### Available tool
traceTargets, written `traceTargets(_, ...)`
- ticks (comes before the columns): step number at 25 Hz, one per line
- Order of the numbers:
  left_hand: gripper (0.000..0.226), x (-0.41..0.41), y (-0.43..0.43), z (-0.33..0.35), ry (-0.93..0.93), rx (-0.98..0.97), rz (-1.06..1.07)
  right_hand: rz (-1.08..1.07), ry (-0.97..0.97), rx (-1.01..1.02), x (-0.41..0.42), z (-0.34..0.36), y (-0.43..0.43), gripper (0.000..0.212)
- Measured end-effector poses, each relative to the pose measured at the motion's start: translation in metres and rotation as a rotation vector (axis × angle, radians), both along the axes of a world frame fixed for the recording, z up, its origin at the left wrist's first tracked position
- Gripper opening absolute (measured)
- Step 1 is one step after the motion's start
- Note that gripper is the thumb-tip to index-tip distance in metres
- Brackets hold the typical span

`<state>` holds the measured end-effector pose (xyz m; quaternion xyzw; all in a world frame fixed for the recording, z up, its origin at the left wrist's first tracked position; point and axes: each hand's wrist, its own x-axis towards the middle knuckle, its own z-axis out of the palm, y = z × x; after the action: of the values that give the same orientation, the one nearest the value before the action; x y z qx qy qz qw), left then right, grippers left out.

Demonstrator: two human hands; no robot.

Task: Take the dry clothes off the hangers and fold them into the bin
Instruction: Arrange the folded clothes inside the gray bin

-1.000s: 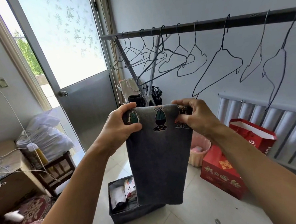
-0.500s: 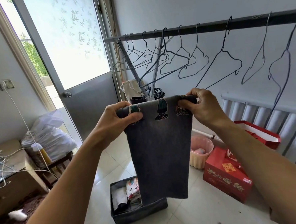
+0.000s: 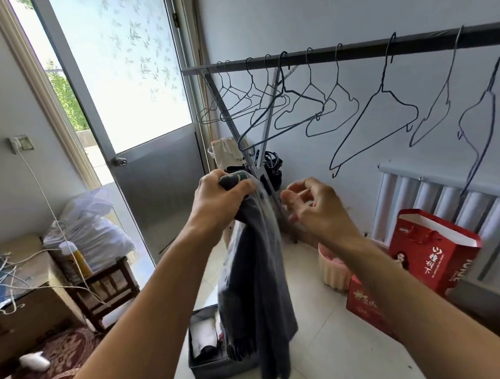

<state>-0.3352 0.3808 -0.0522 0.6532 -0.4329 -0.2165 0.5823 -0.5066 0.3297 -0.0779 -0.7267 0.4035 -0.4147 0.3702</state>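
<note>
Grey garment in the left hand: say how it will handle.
Likely floppy: the grey garment hangs limp in long folds from the left hand, so it will probably need the free right hand to fold. Probably light, since one hand carries it. Its loose lower end may flop over the bin wall.

- Bright daylight comes in through the frosted door pane (image 3: pixel 124 68) on the left, which is washed out almost to white.
- The wall (image 3: pixel 320 15) and tiled floor (image 3: pixel 325 345) are evenly lit, with only soft shadows.
- Motion blur smears the dark garment (image 3: pixel 257 276) and the right hand (image 3: pixel 314 211).
- Wide-angle distortion bows the rail (image 3: pixel 351 52) and tilts the door frame (image 3: pixel 75 82) towards the edges.
</note>
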Motion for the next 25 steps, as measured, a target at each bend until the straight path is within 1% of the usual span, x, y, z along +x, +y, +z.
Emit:
traceTargets(2, 0.035, -0.005, -0.001, 0.001, 0.078, -0.007, 0.054, 0.184, -0.096, 0.147, 0.006, -0.001, 0.024, 0.043)
traceTargets(3, 0.037, -0.008, 0.000, 0.003, 0.106, -0.016, 0.085, 0.260, -0.097, 0.197, 0.009, -0.004, 0.033, 0.053)
traceTargets(4, 0.038, -0.011, 0.001, 0.006, 0.140, -0.028, 0.106, 0.311, -0.063, 0.203, 0.013, -0.009, 0.040, 0.064)
traceTargets(5, 0.038, -0.016, 0.002, 0.009, 0.184, -0.035, 0.114, 0.311, -0.007, 0.169, 0.017, -0.014, 0.045, 0.075)
traceTargets(6, 0.039, -0.020, 0.004, 0.012, 0.232, -0.044, 0.108, 0.263, 0.033, 0.121, 0.022, -0.022, 0.046, 0.081)
traceTargets(7, 0.041, -0.025, 0.005, 0.015, 0.274, -0.049, 0.096, 0.180, 0.041, 0.065, 0.027, -0.029, 0.045, 0.079)
traceTargets(8, 0.044, -0.029, 0.006, 0.017, 0.309, -0.056, 0.081, 0.093, 0.016, 0.016, 0.031, -0.036, 0.040, 0.068)
traceTargets(10, 0.048, -0.035, 0.009, 0.019, 0.356, -0.088, 0.007, -0.007, -0.056, -0.047, 0.036, -0.043, 0.030, 0.032)
traceTargets(11, 0.050, -0.036, 0.012, 0.019, 0.366, -0.116, -0.050, -0.009, -0.114, -0.012, 0.037, -0.043, 0.026, 0.017)
traceTargets(12, 0.052, -0.034, 0.017, 0.019, 0.343, -0.135, -0.106, 0.010, -0.188, 0.062, 0.036, -0.041, 0.023, 0.009)
traceTargets(14, 0.058, -0.021, 0.029, 0.010, 0.160, -0.159, -0.114, 0.080, -0.337, 0.270, 0.032, -0.034, 0.019, 0.011)
traceTargets(15, 0.063, -0.011, 0.036, 0.000, 0.057, -0.155, -0.061, 0.119, -0.400, 0.372, 0.029, -0.032, 0.017, 0.011)
traceTargets(16, 0.069, 0.002, 0.043, -0.016, 0.004, -0.136, -0.004, 0.152, -0.457, 0.463, 0.027, -0.032, 0.015, 0.011)
traceTargets(17, 0.079, 0.012, 0.050, -0.033, 0.015, -0.097, 0.024, 0.181, -0.502, 0.540, 0.024, -0.029, 0.014, 0.011)
traceTargets(18, 0.090, 0.020, 0.057, -0.050, 0.096, -0.051, 0.011, 0.202, -0.538, 0.596, 0.023, -0.027, 0.013, 0.012)
traceTargets(19, 0.099, 0.025, 0.062, -0.066, 0.221, -0.007, -0.025, 0.217, -0.559, 0.637, 0.022, -0.025, 0.012, 0.012)
traceTargets(20, 0.099, 0.029, 0.066, -0.081, 0.358, 0.021, -0.069, 0.235, -0.570, 0.661, 0.022, -0.024, 0.010, 0.013)
traceTargets(21, 0.090, 0.031, 0.070, -0.090, 0.493, 0.036, -0.117, 0.257, -0.576, 0.679, 0.022, -0.022, 0.010, 0.014)
traceTargets(23, 0.061, 0.033, 0.077, -0.099, 0.675, 0.071, -0.206, 0.297, -0.561, 0.693, 0.026, -0.019, 0.008, 0.017)
traceTargets(24, 0.054, 0.033, 0.079, -0.101, 0.725, 0.083, -0.250, 0.308, -0.547, 0.697, 0.029, -0.019, 0.007, 0.018)
traceTargets(25, 0.054, 0.037, 0.080, -0.103, 0.744, 0.079, -0.292, 0.321, -0.532, 0.706, 0.033, -0.017, 0.005, 0.019)
